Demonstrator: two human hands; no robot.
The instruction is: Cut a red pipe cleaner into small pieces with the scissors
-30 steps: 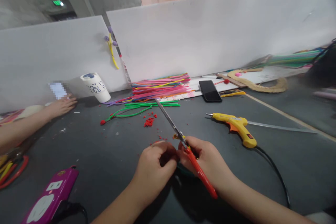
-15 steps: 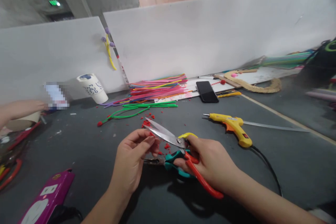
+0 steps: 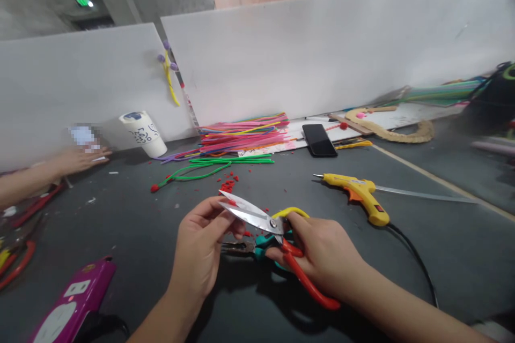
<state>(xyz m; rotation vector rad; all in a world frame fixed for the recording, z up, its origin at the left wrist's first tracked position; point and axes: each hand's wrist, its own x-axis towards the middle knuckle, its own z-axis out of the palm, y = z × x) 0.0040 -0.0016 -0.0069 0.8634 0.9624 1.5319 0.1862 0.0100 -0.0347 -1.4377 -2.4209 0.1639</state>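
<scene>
Left hand (image 3: 203,244): curled narrow, thumb and forefinger pinched on a tiny red bit (image 3: 232,203) right at the scissor blades.
Right hand (image 3: 319,252): closed around the handles of the scissors (image 3: 257,217), thumb through the yellow loop, fingers on the red one.
Scissors: blades parted, tips pointing left toward the left hand's fingertips, raised above the table (image 3: 402,257).
Red bit: sits between the open blades, touching the left fingertips.
Pliers (image 3: 257,245): teal handles, dark nose pointing left, just under the scissors between both hands; cannot tell whether resting on the table or gripped.
Red scraps (image 3: 228,185): scattered on the table just beyond the hands.
Green pipe cleaners (image 3: 225,162): lie behind the scraps, one with a red tip at the left end.
Coloured pipe cleaners (image 3: 245,136): piled against the white board (image 3: 322,59).
Phone (image 3: 319,140): flat, screen dark, right of the pile.
Glue gun (image 3: 360,196): yellow, on its side to the right of the hands, nozzle pointing left, black cord trailing near.
Paper cup (image 3: 144,133): tilted against the board, far left.
Power strip (image 3: 70,308): pink, at the near left corner.
Co-worker's hand (image 3: 80,158): flat on the table at the far left, well apart.
</scene>
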